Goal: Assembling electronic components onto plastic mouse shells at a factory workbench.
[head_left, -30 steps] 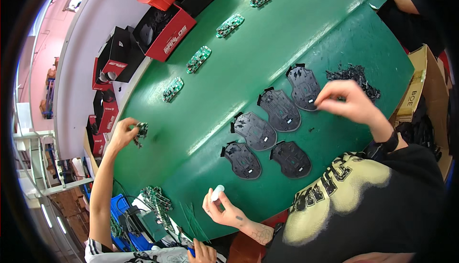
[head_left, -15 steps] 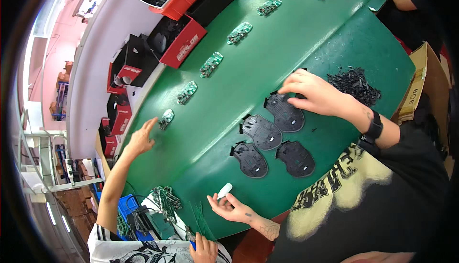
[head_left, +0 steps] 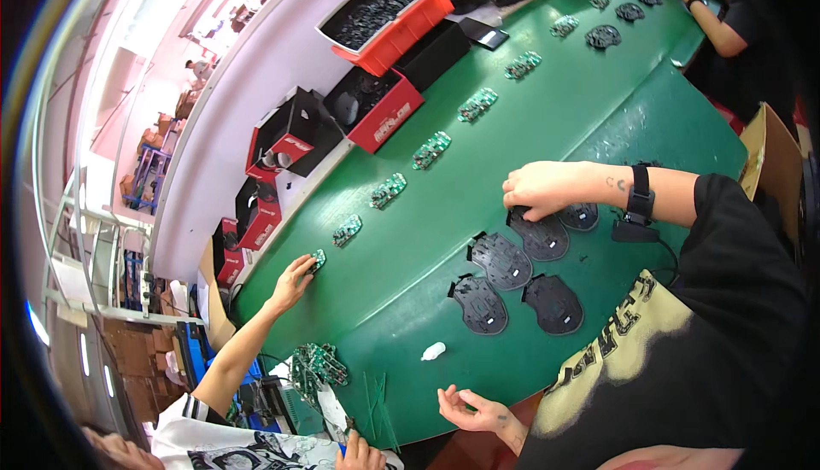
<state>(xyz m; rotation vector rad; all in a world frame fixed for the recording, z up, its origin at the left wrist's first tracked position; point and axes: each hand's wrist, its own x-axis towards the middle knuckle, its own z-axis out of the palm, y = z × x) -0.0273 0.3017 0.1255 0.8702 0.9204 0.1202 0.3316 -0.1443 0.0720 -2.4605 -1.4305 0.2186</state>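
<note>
Right hand [head_left: 538,190] pressing fingers on black shell [head_left: 540,235], left hand [head_left: 471,408] open at table edge [head_left: 478,419]

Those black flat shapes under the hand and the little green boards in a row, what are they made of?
The black flat shapes look like moulded plastic: matt, dark, with ribs and cut-outs, though hard to be sure. The right hand presses on one. The little green boards look like circuit boards: green, with tiny pale parts on top. They lie on a glossy green table, probably painted.
</note>
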